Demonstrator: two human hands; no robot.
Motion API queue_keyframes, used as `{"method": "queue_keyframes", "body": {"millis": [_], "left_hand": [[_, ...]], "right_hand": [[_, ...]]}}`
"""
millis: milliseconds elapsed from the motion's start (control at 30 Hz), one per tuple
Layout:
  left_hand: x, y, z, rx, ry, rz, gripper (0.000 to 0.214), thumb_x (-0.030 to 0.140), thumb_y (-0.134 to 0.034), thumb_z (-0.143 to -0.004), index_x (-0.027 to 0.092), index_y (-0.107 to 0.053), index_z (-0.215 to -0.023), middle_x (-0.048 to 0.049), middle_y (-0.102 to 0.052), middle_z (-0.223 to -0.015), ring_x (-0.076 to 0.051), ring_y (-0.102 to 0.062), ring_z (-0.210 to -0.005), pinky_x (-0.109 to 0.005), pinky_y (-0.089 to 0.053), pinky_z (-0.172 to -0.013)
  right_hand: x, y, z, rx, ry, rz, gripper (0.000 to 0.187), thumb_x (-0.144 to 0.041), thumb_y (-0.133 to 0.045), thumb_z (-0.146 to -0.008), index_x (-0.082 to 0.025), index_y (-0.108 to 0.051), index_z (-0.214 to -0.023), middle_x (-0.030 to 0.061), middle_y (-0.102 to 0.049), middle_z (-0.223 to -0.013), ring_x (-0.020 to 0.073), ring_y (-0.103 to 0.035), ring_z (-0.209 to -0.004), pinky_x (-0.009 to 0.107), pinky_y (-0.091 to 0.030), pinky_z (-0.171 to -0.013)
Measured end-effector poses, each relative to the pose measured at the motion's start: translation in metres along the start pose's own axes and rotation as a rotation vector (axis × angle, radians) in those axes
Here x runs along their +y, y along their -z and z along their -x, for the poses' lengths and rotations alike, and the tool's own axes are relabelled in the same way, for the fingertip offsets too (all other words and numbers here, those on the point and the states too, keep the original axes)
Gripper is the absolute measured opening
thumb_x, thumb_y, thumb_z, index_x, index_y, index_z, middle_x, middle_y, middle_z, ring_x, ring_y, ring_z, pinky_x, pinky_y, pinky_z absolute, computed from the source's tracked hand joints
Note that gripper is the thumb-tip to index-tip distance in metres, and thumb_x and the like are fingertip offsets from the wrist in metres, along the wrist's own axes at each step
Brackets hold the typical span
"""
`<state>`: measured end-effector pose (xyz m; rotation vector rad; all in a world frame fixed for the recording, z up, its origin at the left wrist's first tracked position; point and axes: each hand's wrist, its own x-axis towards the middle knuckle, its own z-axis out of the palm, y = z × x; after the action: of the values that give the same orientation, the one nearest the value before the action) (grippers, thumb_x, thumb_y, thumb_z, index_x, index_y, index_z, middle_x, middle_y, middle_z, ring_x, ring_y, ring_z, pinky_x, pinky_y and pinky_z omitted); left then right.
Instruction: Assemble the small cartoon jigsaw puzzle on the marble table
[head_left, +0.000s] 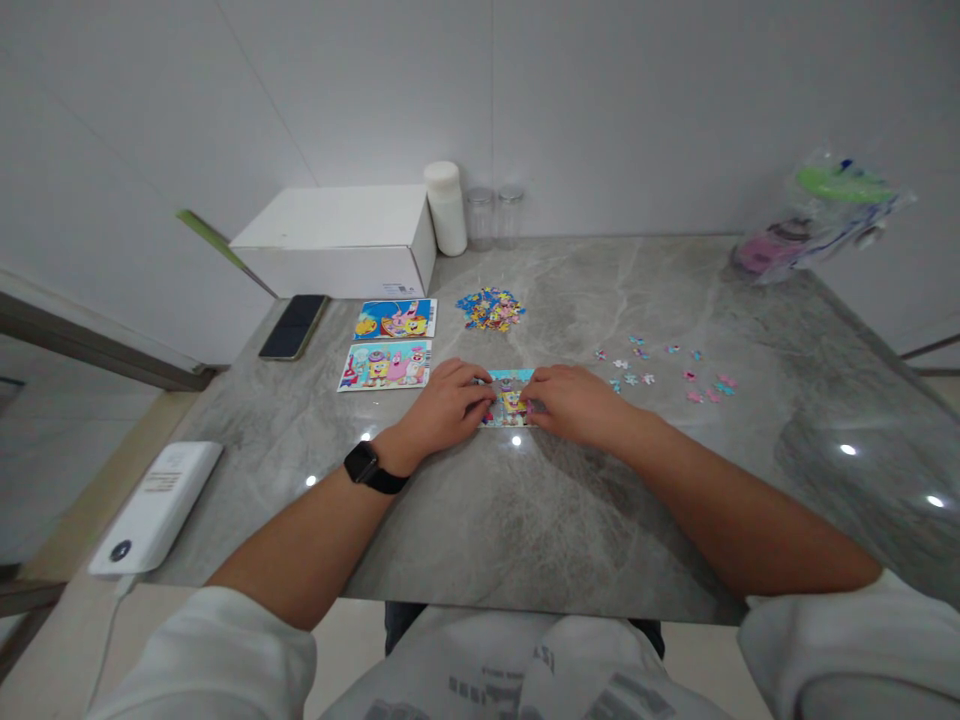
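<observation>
Head view: a grey marbled tabletop (480, 520) spreads beneath the fingers of the left hand (448, 405) and the right hand (571, 402). Beyond the left fingers and off to their left stands a white box (330, 225). Well out to the right of the right fingers sits a clear plastic bag (825, 225), showing pink and green. A white device (161, 505) lies left of the left fingers, nearer the body. Straight beyond the left fingers, beside the box, stands a white bottle (448, 210). A dark phone (295, 327) lies left of the left fingers, with two cartoon picture cards (385, 366) between. Flat between the hands is a small jigsaw (512, 402): the left fingers curl over its left edge with a narrow gap, and the right fingers bunch together at its right edge; whether either grips a piece, I cannot tell. Ahead of the fingers lies a heap of pieces (491, 310); loose pieces (631, 379) scatter right of the right fingers.
</observation>
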<state>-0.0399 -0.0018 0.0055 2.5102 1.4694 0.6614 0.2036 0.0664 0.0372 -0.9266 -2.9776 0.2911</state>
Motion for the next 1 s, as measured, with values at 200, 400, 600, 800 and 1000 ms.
{"method": "queue_keyframes", "body": {"millis": [200, 400, 600, 800, 1000], "left_hand": [[-0.001, -0.001, 0.001, -0.001, -0.014, 0.014, 0.022, 0.026, -0.062, -0.098, 0.027, -0.082, -0.106, -0.0080, -0.072, -0.124, -0.027, -0.061, -0.114, -0.050, -0.045, -0.108], [-0.003, -0.003, 0.002, 0.032, -0.032, 0.002, 0.025, 0.024, -0.060, -0.099, 0.024, -0.077, -0.117, -0.0094, -0.070, -0.126, -0.027, -0.062, -0.117, -0.048, -0.047, -0.109], [-0.002, -0.002, 0.002, 0.098, 0.007, 0.028, 0.034, 0.025, -0.061, -0.099, 0.020, -0.066, -0.133, -0.0125, -0.067, -0.133, -0.028, -0.061, -0.124, -0.048, -0.048, -0.112], [-0.004, 0.000, 0.000, 0.186, 0.016, 0.011, 0.031, 0.026, -0.059, -0.100, 0.022, -0.066, -0.130, -0.0129, -0.064, -0.137, -0.029, -0.058, -0.130, -0.051, -0.045, -0.115], [-0.009, 0.004, 0.002, 0.196, -0.015, 0.125, 0.040, 0.002, -0.046, -0.086, 0.021, -0.073, -0.109, -0.0075, -0.074, -0.112, -0.024, -0.065, -0.110, -0.046, -0.049, -0.106]], "right_hand": [[-0.001, 0.001, -0.001, -0.019, -0.003, 0.023, 0.016, -0.031, -0.077, -0.091, -0.023, -0.080, -0.104, 0.0131, -0.076, -0.103, 0.0304, -0.070, -0.098, 0.038, -0.047, -0.084], [-0.004, 0.015, -0.001, -0.112, -0.040, 0.058, 0.024, -0.038, -0.065, -0.099, -0.023, -0.079, -0.113, 0.0109, -0.078, -0.109, 0.0285, -0.071, -0.105, 0.035, -0.048, -0.087], [0.005, 0.030, 0.002, 0.003, -0.197, 0.096, 0.028, -0.036, -0.062, -0.101, -0.022, -0.077, -0.119, 0.0122, -0.077, -0.115, 0.0297, -0.070, -0.110, 0.038, -0.049, -0.094], [0.005, 0.028, 0.005, 0.136, -0.212, -0.009, 0.032, -0.030, -0.064, -0.100, -0.021, -0.072, -0.129, 0.0116, -0.077, -0.118, 0.0287, -0.070, -0.113, 0.039, -0.050, -0.098], [0.013, 0.046, 0.013, 0.359, -0.252, -0.123, 0.032, -0.024, -0.062, -0.098, -0.023, -0.072, -0.129, 0.0070, -0.078, -0.109, 0.0228, -0.071, -0.098, 0.035, -0.052, -0.091]]}}
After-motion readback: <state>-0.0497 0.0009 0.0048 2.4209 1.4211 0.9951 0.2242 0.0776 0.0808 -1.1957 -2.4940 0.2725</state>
